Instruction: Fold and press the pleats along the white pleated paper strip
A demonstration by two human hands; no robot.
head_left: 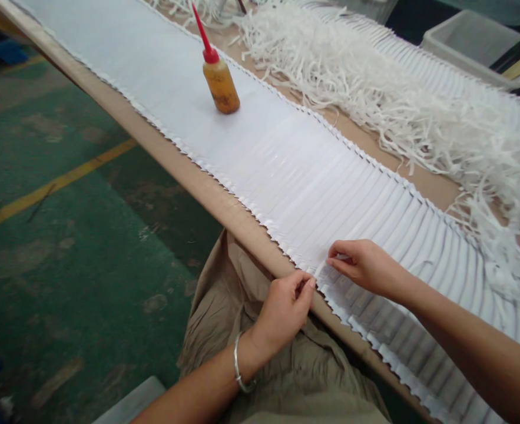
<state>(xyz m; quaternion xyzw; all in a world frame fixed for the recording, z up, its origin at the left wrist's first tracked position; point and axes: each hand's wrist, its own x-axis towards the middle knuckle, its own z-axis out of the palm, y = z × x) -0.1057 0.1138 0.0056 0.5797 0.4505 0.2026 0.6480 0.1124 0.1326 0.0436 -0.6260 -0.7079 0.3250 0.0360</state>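
A long row of overlapping white sheets [383, 221] lies fanned out on the table, with ragged edges along both long sides. At the near edge, the thumb and fingers of my left hand [288, 303] are closed in a pinch on a sheet's edge. Just right of it, my right hand [366, 268] is pinched on a narrow white strip [321, 265], which slants down toward my left fingertips. Farther up on the sheets stands a bottle [222, 88] of amber-brown liquid with a long red nozzle.
Loose white strips [374, 88] are heaped along the table's far side. Beyond them lies another row of layered sheets [419, 56], with a white plastic bin [467, 47] behind. The brown table edge [166, 159] borders a green floor [100, 282] with a yellow line [65, 179].
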